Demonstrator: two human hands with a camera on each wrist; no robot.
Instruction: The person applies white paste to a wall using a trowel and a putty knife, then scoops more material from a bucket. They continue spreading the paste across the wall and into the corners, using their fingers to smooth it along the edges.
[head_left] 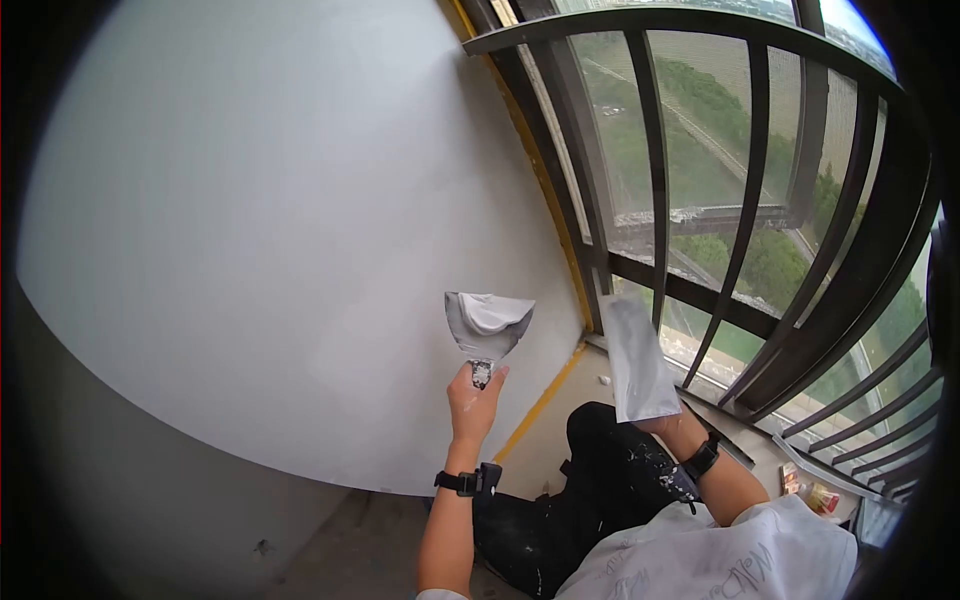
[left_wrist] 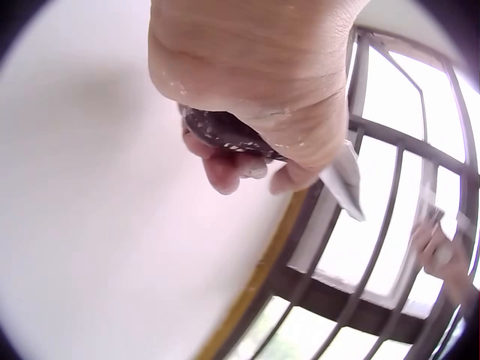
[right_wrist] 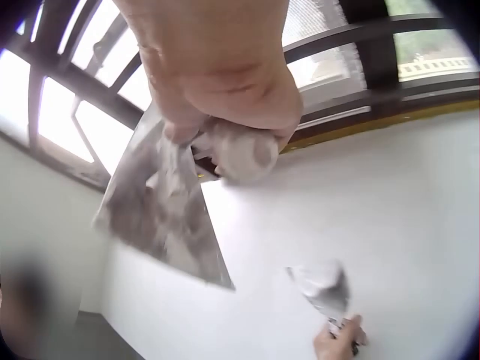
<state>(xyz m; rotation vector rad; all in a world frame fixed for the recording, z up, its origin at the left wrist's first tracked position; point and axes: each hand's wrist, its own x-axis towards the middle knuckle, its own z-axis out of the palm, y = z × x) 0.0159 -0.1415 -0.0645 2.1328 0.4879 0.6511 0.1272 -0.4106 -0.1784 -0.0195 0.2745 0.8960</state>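
Dark railing [head_left: 655, 150] curves along the right, windows behind it, and a yellow strip [head_left: 545, 405] edges the big white wall [head_left: 300, 200]. In front of that wall, the left hand [head_left: 473, 402] has its fingers clamped round the scraper [head_left: 462, 325], white putty [head_left: 490, 312] heaped on its blade. Over by the railing, the right hand [head_left: 662, 424] grips the wide blade [head_left: 640, 365], fingers closed; the right wrist view reveals grey smears the head view misses. Colourful packets [head_left: 822, 498] lie beside the railing, contents unclear.
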